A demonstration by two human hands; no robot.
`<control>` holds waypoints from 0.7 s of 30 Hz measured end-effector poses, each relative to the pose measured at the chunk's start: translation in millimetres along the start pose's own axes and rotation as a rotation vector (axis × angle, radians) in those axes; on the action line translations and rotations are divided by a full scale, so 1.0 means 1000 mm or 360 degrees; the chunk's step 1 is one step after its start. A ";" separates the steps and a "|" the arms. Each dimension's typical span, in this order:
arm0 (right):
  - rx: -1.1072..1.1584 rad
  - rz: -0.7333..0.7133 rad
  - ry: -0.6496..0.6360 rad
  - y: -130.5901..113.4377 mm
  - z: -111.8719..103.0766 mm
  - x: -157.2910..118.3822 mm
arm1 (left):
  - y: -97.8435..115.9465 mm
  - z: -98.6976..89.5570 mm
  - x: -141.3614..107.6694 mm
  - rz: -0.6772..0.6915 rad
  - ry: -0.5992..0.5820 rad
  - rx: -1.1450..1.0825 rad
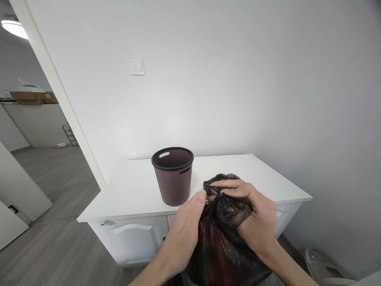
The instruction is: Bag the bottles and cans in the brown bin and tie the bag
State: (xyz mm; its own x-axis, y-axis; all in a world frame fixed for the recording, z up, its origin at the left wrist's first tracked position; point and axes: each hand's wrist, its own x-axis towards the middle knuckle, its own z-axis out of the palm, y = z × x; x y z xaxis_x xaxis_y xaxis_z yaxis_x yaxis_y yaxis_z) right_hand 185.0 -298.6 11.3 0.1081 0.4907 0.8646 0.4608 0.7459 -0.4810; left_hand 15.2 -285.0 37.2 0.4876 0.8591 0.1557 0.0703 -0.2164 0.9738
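Observation:
A full black garbage bag [226, 250] hangs in front of the white cabinet, its neck gathered between my two hands. My left hand [189, 226] pinches the twisted plastic at the bag's neck from the left. From the right, my right hand [256, 210] grips the bunched upper part, with thumb and fingers closed on the plastic. Something reddish shows faintly through the thin film. Behind and left of the bag, a brown trash can [174, 182] with a dark rim and cut-out handles stands upright on the cabinet top. Its visible inside has no liner.
The white cabinet [133, 198] stands against a pale wall with a light switch [137, 67]. At left, a doorway shows cardboard boxes [32, 97] and grey floor. A grey-beige object [323, 264] sits on the floor at lower right.

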 end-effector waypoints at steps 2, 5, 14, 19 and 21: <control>-0.0055 -0.0132 -0.0004 -0.001 0.002 -0.002 | 0.000 0.001 0.001 -0.0060 0.0076 -0.0120; -0.0148 -0.0309 -0.0057 -0.001 0.003 0.001 | 0.001 0.003 0.006 -0.0259 0.0083 -0.0507; 0.0027 -0.0222 -0.0226 0.006 -0.008 0.007 | 0.005 0.005 0.019 -0.0294 0.0190 -0.0861; 0.0048 0.0042 -0.0189 0.005 -0.014 -0.002 | -0.015 -0.001 0.019 -0.0207 0.0337 -0.0586; -0.0010 0.0066 -0.0198 0.006 -0.020 -0.011 | -0.037 -0.004 0.014 -0.0324 0.0452 -0.0590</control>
State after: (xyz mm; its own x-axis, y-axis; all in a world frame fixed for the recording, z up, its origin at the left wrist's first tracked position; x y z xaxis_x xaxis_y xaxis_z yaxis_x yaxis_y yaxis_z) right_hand 203.9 -308.1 2.0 0.0176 0.5735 0.8190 0.4639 0.7209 -0.5149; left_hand 16.1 -263.0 4.1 0.2369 0.9700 -0.0545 -0.1992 0.1034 0.9745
